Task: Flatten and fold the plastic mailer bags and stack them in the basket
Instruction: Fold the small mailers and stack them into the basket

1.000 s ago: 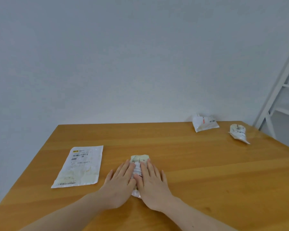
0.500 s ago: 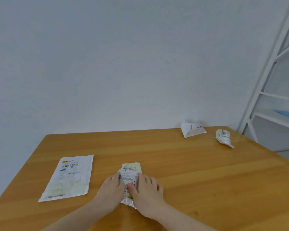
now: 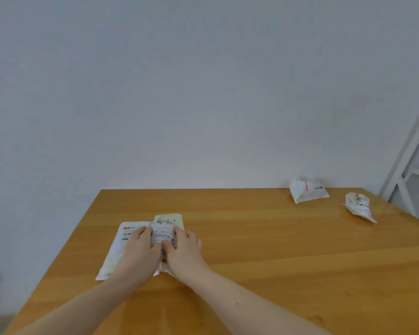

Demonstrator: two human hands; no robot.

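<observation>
I am partway through the fold-and-stack step, as I judge it. Both my hands hold one small crinkled white plastic mailer bag (image 3: 165, 234) with a printed label on its top face. My left hand (image 3: 138, 247) has its fingers curled over the bag's left edge, and my right hand (image 3: 183, 247) grips the right edge the same way, thumbs meeting near the middle. The bag sits over the right edge of a larger flat white plastic mailer bag (image 3: 121, 250) that lies on the honey-coloured wooden desk (image 3: 276, 250); whether the small one rests on it or is lifted just clear, I cannot tell.

No basket shows anywhere in view, so stacking there is not yet done. Next, I think, the small bag needs squaring over the flat one and pressing down with straight fingers so the thin plastic does not spring back.

Two more bags wait far off at the desk's back right: a puffed white mailer bag with an orange mark (image 3: 309, 191) and a crumpled white mailer bag (image 3: 359, 206) beside it, both unflattened. A white metal shelf frame (image 3: 411, 151) stands past them.

The held bag's label shows barcode lines and small black print, too blurred to read. The flat bag carries a yellow logo strip and a barcode, also illegible.
</observation>
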